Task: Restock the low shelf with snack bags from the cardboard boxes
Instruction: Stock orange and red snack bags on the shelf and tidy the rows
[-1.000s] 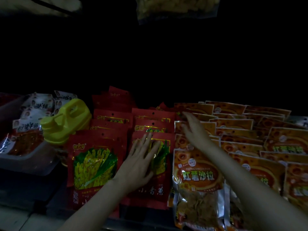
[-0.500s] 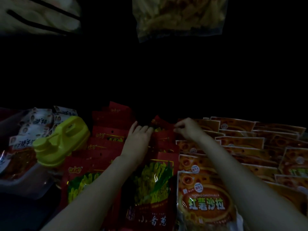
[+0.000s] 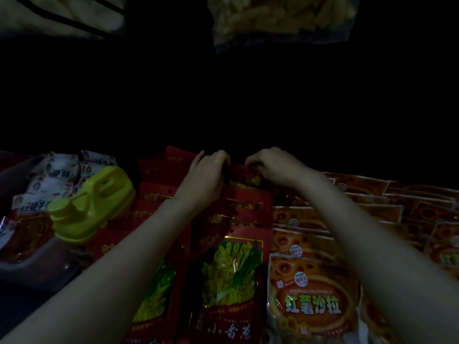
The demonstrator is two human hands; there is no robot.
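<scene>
Red snack bags with a yellow and green picture lie in overlapping rows on the dim low shelf. Both my hands reach to the back of the middle row. My left hand grips the left top edge of the rearmost red bag, fingers curled over it. My right hand pinches the same bag's right top edge. Orange snack bags fill the rows to the right. No cardboard box is in view.
A yellow plastic jug lies on its side left of the red bags. White and red small packets sit in a grey tray at far left. Clear bags of pale snacks hang above. The shelf's back is dark.
Both hands moved from the front bags toward the back of the red row and closed on the rearmost red bag. The view has tilted down and closer.
</scene>
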